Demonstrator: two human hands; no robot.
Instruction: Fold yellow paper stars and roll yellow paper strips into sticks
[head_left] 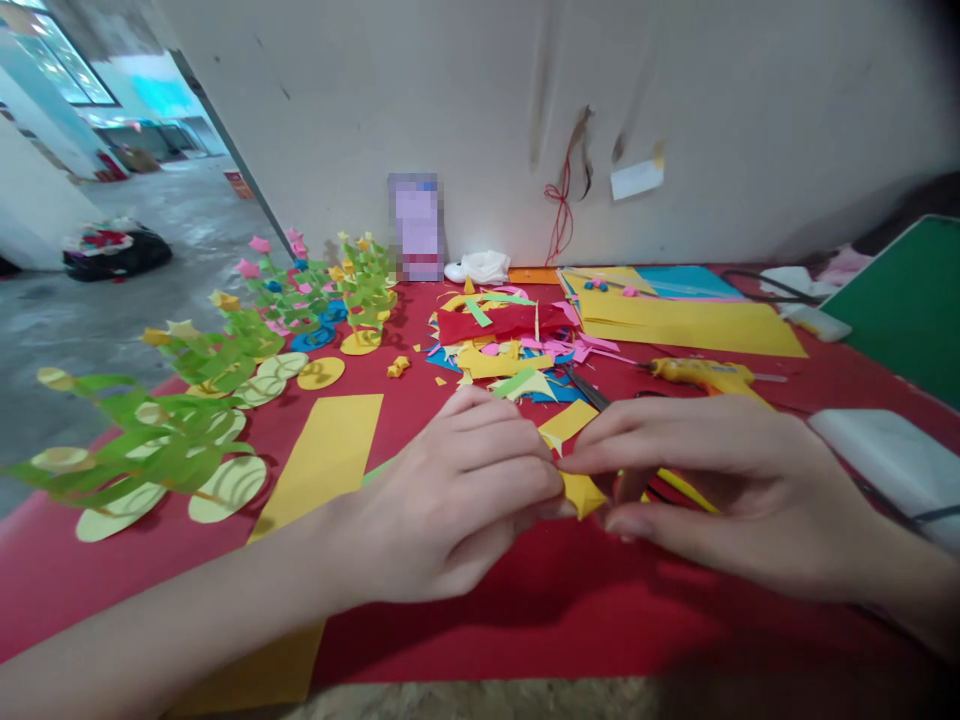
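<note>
1. A small, pointed, yellow folded-paper piece (583, 494) is sitting between both hands, just above the smooth red tabletop (450, 640).
2. The left hand (487, 490) is curling its fingers and pinching one side; the right hand (720, 485) is gripping the other with thumb and fingertips.
3. Beyond them, a ragged heap of multicoloured paper scraps (510, 345) is spreading, a yellow plastic glue gun (701, 374) lying to its right.
4. Leftward, curly green paper plants (247, 340) are standing on flat round bases beside a long yellow paper strip (330, 440).
5. A scuffed pale wall (465, 110) is rising behind; grey floor (199, 260) is stretching off left.
6. Counting up: one glue gun, one strip, two hands working.
</note>
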